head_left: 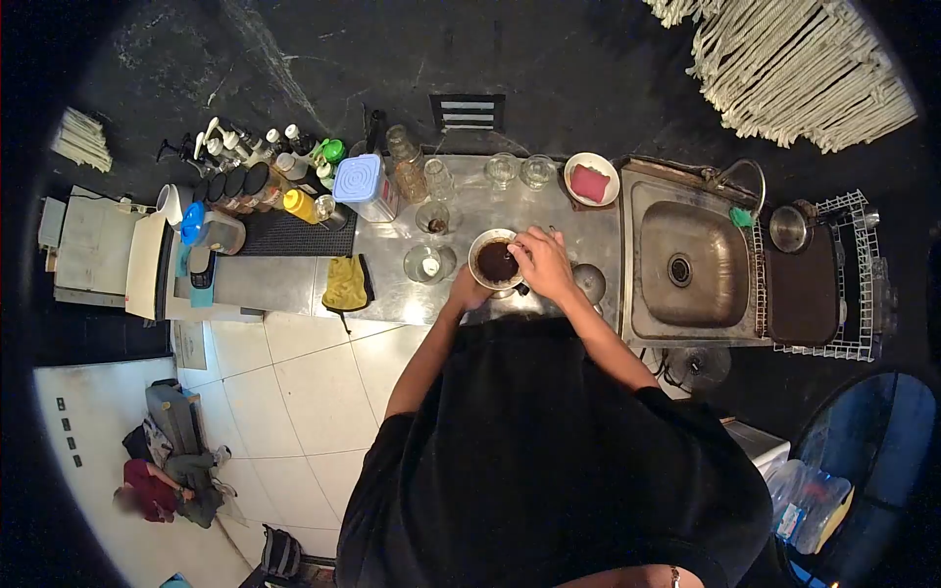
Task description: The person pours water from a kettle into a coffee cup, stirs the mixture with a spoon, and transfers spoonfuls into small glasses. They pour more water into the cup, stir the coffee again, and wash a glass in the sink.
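A round, pale-rimmed vessel (pixel 474 251) with dark brown coffee (pixel 495 263) in it is in front of my body, at the front of the steel counter. My left hand (pixel 470 292) is closed around its near left side. Over its right edge, my right hand (pixel 542 263) has its fingers pinched together; whatever they hold is too small to make out. A clear glass vessel (pixel 421 263) stands just left of the coffee, with a glass holding brown residue (pixel 432 218) behind it. Right of my right hand sits a rounded metal piece (pixel 589 282).
A steel sink (pixel 676 294) lies to the right, beside a wire rack (pixel 859 265). A bowl with a red sponge (pixel 590 184) stands near it. Bottles, a blue-lidded container (pixel 363 186) and a yellow cloth (pixel 345 284) are on the left. Another person (pixel 162 490) sits far behind left.
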### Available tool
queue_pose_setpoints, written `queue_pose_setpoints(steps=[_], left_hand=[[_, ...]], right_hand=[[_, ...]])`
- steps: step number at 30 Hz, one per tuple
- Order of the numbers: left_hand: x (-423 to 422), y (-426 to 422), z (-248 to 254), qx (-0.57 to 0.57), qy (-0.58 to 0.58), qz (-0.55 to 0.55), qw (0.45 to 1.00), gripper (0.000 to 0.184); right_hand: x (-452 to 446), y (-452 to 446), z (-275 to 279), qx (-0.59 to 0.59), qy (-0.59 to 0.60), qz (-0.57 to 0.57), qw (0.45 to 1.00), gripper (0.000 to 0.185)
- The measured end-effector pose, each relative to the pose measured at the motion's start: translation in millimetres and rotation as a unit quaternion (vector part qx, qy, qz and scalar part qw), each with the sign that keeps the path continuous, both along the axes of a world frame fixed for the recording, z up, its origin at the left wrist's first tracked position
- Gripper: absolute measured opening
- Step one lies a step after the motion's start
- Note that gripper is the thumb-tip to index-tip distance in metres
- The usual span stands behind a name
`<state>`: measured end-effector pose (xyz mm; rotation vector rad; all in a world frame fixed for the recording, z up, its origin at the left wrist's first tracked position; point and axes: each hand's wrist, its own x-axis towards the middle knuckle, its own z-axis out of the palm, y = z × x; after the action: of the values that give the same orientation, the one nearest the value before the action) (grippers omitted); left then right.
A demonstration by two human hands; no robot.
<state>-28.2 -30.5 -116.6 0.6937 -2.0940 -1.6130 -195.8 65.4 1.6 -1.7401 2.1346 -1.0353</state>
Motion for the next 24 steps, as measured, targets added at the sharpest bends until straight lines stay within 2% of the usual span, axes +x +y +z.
queue_pose_setpoints(steps=[3,5,7,9,11,13,16,18,20,21,23,24], left_hand=[[0,-1,-1,-0.040,-0.025,0.021,0.999,0.058],[1,-5,4,0.002,-0.075,-0.042,0.996,0.065],[0,-5,1,0.008,-0.081,-0.049,0.995,0.063],[1,-7,2,0.013,-0.086,-0.054,0.995,0.061],[2,-5,4,-0.020,-0.085,-0.054,0.995,0.060],[1,-5,-5,-0.047,-0.070,-0.033,0.996,0.056],[-1,-4,-22,-0.086,-0.057,0.002,0.995,0.053],[0,-3,-27,-0.096,-0.059,0.015,0.994,0.052],[2,-5,-23,-0.123,0.011,-0.007,0.992,0.051],[1,-5,-16,-0.122,0.011,-0.008,0.992,0.051],[1,-6,-2,0.001,-0.078,-0.055,0.995,0.065],[0,-6,2,0.001,-0.077,-0.055,0.996,0.065]], right_hand=[[0,1,-5,-0.012,-0.008,-0.011,1.000,0.018],[-2,3,-5,-0.013,-0.014,-0.018,1.000,0.017],[-3,1,-1,0.016,-0.066,-0.031,0.997,0.018],[-3,1,-7,-0.003,-0.089,-0.042,0.995,0.018],[-3,2,-13,-0.021,-0.111,-0.052,0.992,0.019],[-3,4,-13,0.001,-0.193,-0.092,0.977,0.019],[-5,3,-15,0.007,-0.220,-0.120,0.968,0.019],[-7,0,-15,-0.003,-0.215,-0.118,0.969,0.020],[-11,-3,-13,-0.013,-0.209,-0.118,0.971,0.021],[-12,-5,-9,-0.015,-0.193,-0.108,0.975,0.022],[-14,-11,-1,-0.017,-0.176,-0.097,0.979,0.022],[-14,-15,3,-0.037,-0.130,-0.079,0.988,0.023]])
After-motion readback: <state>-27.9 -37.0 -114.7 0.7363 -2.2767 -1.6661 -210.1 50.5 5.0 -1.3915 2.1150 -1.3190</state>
